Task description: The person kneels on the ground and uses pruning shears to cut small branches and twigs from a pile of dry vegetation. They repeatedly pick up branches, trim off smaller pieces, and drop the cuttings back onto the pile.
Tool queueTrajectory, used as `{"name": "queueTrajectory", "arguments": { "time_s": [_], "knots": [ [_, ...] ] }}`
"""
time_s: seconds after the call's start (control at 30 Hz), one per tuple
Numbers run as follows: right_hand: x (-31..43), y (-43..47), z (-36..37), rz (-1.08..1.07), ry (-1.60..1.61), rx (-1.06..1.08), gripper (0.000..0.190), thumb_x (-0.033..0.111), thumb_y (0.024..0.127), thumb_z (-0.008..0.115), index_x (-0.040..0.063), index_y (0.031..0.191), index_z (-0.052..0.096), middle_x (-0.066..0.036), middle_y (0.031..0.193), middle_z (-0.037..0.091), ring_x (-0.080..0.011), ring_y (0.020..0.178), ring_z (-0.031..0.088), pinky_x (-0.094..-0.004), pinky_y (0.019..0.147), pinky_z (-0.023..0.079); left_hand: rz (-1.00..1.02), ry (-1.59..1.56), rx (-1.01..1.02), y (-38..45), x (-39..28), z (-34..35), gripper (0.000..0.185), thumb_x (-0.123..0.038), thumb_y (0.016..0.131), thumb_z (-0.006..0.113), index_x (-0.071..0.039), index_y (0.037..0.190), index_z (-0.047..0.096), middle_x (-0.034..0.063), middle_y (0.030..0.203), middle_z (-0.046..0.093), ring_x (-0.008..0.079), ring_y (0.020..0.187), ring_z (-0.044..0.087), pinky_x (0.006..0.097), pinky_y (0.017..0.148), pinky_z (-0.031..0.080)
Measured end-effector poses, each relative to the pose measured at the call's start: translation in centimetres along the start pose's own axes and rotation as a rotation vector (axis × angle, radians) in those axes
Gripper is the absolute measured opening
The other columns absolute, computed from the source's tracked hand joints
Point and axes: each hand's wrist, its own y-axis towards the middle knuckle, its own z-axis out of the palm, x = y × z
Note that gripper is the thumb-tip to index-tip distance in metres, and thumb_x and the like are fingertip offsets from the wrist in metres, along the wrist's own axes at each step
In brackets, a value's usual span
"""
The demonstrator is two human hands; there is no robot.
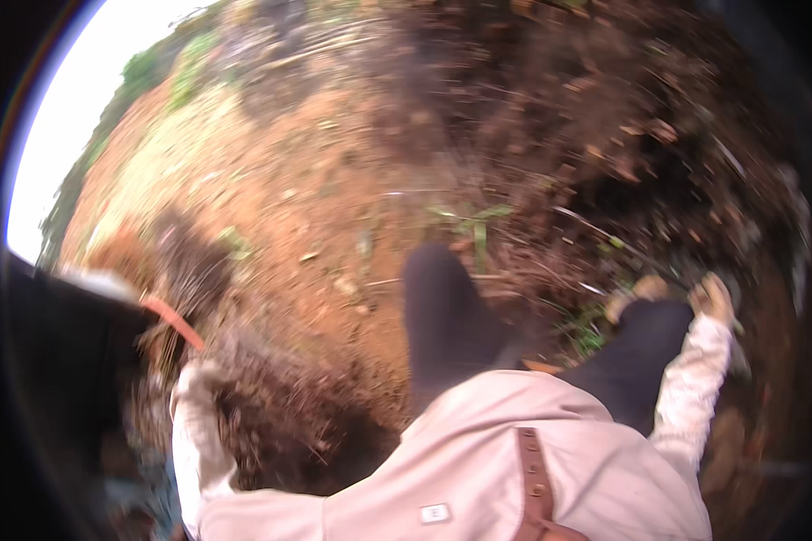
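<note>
At the lower left, the light sleeve of my left arm reaches up to my left hand [201,373], which is blurred beside a mass of dry reddish-brown brush [277,379]. An orange strip [174,323] stands just above that hand; I cannot tell whether the hand holds the strip or the brush. My right hand [712,299] is on the far right, next to my bent dark-trousered leg [633,351]. Its fingers point up the picture, and blur hides whether anything is in them. A tan shape [639,295], possibly a foot or shoe, shows beyond that leg.
Bare orange soil [298,196] slopes away on the left, with small stones and leaf scraps. Dark heaped brush and dead leaves [568,101] cover the upper right. A green plant [479,230] grows by my other knee [440,297]. A thin stick [592,224] lies to the right.
</note>
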Motion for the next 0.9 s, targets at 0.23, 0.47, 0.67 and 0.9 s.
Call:
{"name": "queueTrajectory", "arguments": {
  "time_s": [0.23,0.47,0.67,0.9],
  "knots": [
    [-3.5,-1.8,-11.1,0.073,-0.004,-0.539,0.007,0.007,0.078,0.067,0.011,0.084,0.065,-0.005,0.059,0.059,-0.0157,0.044,0.054,-0.0281,0.041,0.043,0.762,-0.382,0.046,-3.8,-24.5,3.9,0.054,-0.033,0.084,0.057,0.000,0.125,0.044,0.0222,0.107,0.060,0.0342,0.105,0.056,0.0418,0.088,0.047],
    [-21.4,-6.4,-13.6,0.599,-0.108,-0.693,0.010,0.007,0.071,0.065,0.004,0.081,0.066,-0.005,0.062,0.058,-0.0154,0.046,0.052,-0.0308,0.041,0.041,1.011,-0.282,0.107,-5.5,-37.4,7.2,0.048,-0.024,0.082,0.056,0.001,0.122,0.047,0.0215,0.102,0.061,0.0346,0.100,0.058,0.0418,0.086,0.047],
    [-28.0,-5.8,-10.5,0.970,-0.781,-0.105,0.026,0.022,0.078,0.060,0.006,0.096,0.067,-0.015,0.094,0.068,-0.0275,0.091,0.065,-0.0364,0.082,0.050,0.981,-0.108,0.109,-2.8,-39.5,9.6,0.043,-0.016,0.081,0.056,0.002,0.120,0.050,0.0209,0.099,0.061,0.0350,0.096,0.059,0.0419,0.084,0.047],
    [-31.8,-6.4,-7.3,0.857,-1.619,0.438,0.036,0.036,0.086,0.054,0.011,0.111,0.064,-0.014,0.110,0.064,-0.0302,0.100,0.063,-0.0378,0.083,0.050,1.007,0.015,0.104,0.2,-38.2,9.4,0.039,-0.007,0.079,0.055,0.003,0.117,0.053,0.0201,0.095,0.062,0.0354,0.091,0.060,0.0419,0.081,0.048]
  ]
}}
